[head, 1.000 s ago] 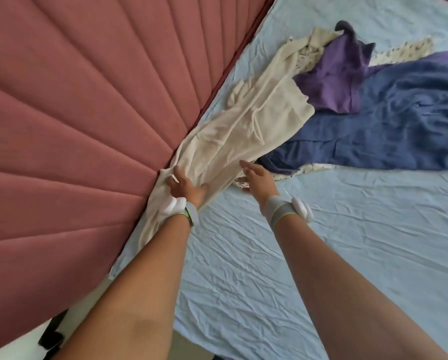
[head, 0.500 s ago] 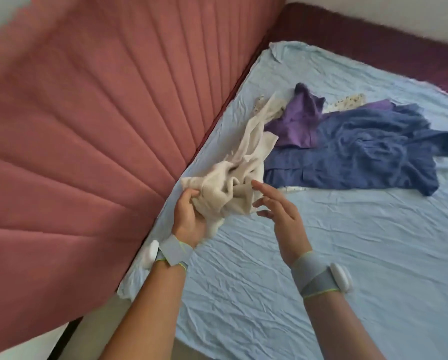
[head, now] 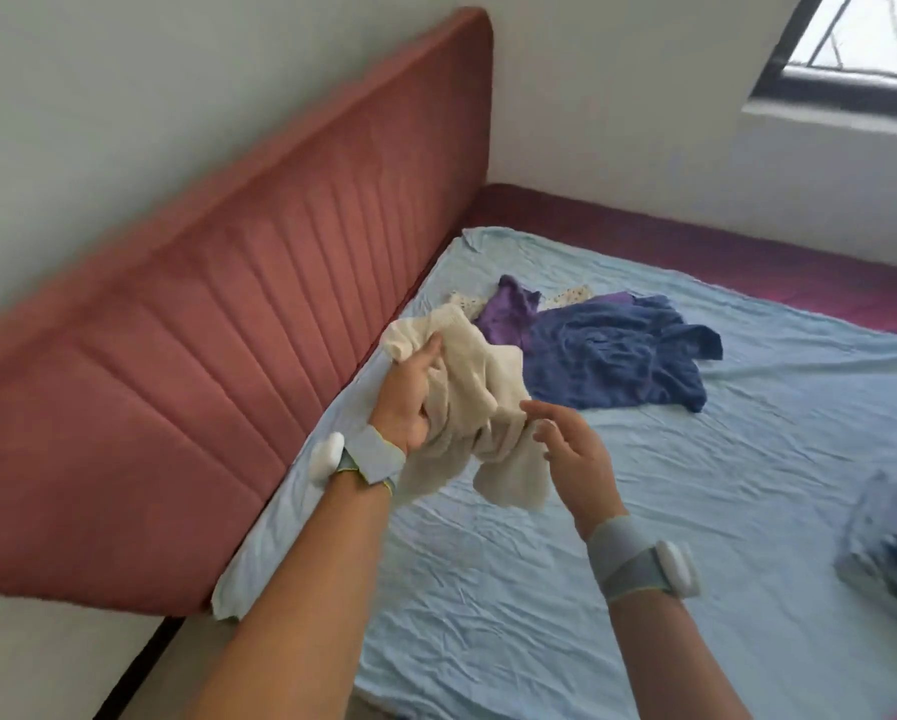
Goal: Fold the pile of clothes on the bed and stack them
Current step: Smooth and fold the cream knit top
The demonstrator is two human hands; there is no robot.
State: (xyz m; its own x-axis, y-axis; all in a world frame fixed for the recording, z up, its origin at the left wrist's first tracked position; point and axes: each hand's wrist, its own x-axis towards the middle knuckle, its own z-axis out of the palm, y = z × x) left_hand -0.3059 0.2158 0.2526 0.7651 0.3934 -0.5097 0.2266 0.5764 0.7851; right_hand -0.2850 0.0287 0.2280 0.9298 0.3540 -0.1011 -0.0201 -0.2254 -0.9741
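Nearest, above the wrinkled pale blue bedsheet point(head: 488, 605): left hand point(head: 407, 402) curled tight around a bunched cream knit garment point(head: 480, 407), lifted clear of the sheet, probably so that the fabric hangs free and an edge can be found. Right hand point(head: 573, 452) just beside the garment's dangling end, fingers spread and relaxed, gripping nothing, seemingly poised to catch a hem or corner; contact with the cloth too close to call. Grey wristbands with white pods on both wrists.

At the right edge of the sheet, a blurred dark blue and grey bundle point(head: 890, 548), possibly clothes already stacked; too smeared to confirm.

Farther up the sheet, beyond the held garment: crumpled navy blue garment point(head: 617, 361), purple top point(head: 506, 317) beside it, a pale spotted cloth point(head: 571, 293) peeking out behind. All unfolded, awaiting their turn.

Along the sheet's left side, padded dusty-red ribbed headboard point(head: 202, 366).
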